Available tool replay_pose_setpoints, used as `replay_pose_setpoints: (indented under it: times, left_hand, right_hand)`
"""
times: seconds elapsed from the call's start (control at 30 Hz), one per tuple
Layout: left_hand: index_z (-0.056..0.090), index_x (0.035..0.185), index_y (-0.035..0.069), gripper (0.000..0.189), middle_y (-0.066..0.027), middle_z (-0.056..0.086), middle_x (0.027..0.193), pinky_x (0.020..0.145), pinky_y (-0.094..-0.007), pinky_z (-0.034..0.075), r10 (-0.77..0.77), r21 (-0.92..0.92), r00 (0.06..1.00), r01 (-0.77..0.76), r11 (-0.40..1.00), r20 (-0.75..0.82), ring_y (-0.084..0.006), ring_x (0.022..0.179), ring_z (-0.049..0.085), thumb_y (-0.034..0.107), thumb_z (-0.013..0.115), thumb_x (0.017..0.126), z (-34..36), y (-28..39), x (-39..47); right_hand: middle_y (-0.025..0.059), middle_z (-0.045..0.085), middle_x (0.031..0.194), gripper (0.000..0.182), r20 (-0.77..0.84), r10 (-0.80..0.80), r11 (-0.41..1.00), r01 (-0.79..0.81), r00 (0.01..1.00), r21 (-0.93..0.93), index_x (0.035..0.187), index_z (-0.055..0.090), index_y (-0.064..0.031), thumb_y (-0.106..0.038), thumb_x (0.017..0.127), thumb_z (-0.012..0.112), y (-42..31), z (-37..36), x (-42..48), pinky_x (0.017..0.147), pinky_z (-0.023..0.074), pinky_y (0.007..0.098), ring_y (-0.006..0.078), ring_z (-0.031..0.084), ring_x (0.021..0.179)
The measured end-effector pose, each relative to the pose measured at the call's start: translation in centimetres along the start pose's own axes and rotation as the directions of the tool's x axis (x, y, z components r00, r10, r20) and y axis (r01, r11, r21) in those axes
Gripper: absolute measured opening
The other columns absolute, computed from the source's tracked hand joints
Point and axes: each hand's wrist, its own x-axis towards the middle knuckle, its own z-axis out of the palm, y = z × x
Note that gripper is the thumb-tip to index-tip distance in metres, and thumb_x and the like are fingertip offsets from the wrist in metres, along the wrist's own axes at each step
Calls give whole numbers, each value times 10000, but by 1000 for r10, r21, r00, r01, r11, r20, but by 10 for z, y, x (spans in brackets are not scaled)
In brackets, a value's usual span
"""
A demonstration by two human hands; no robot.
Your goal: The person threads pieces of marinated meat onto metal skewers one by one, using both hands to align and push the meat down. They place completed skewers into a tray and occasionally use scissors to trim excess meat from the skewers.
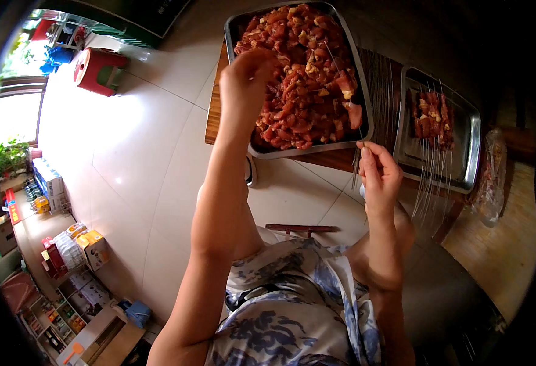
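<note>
My right hand [380, 176] pinches the lower end of a thin metal skewer [333, 57], which points up over a metal tray [367, 107] heaped with raw meat pieces [295, 78]. A few meat pieces [353, 114] are threaded on that skewer. At the tray's left side my left hand [249, 73] is over the meat, its fingers bent and blurred; whether they hold a piece cannot be told. Right of the tray lies a bundle of bare metal skewers [377, 91]. A second metal tray [467, 169] holds several skewers of raw meat [432, 119], their bare ends reaching over its near rim.
The trays rest on a wooden table or bench [215, 105]. A clear plastic bag [492, 183] with something inside lies right of the smaller tray. A red stool [96, 71] stands on the tiled floor at upper left. Shelves and boxes [94, 249] line the lower left.
</note>
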Motion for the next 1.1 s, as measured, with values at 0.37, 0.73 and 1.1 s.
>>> replay_pose_setpoints:
  times: [0.37,0.73,1.1]
  left_hand:
    - [682,971,49,196,-171,665,827,696,-387,517,209,510,947,-310,802,245,-328,778,653,75,623,786,30,-5,-4]
    - [596,1157,28,451,-144,614,1126,934,-368,453,596,569,715,-679,465,366,-307,1156,517,-24,549,711,76,-10,11]
    - [692,983,66,205,-149,676,813,679,-362,520,241,503,936,-343,793,258,-294,747,666,74,633,786,21,5,9]
  right_hand:
    - [-23,590,758,148,-13,17,1000,-17,1000,11,1014,644,8,-74,929,554,0,-1,1,490,339,164,17,424,568]
    - [-20,581,747,155,-45,-2,994,7,999,112,1017,640,10,-86,935,550,3,-2,3,465,301,163,13,408,558]
    - [-42,511,670,166,-85,47,992,-37,995,125,1036,631,13,-92,938,548,-6,-8,1,446,261,163,7,372,530]
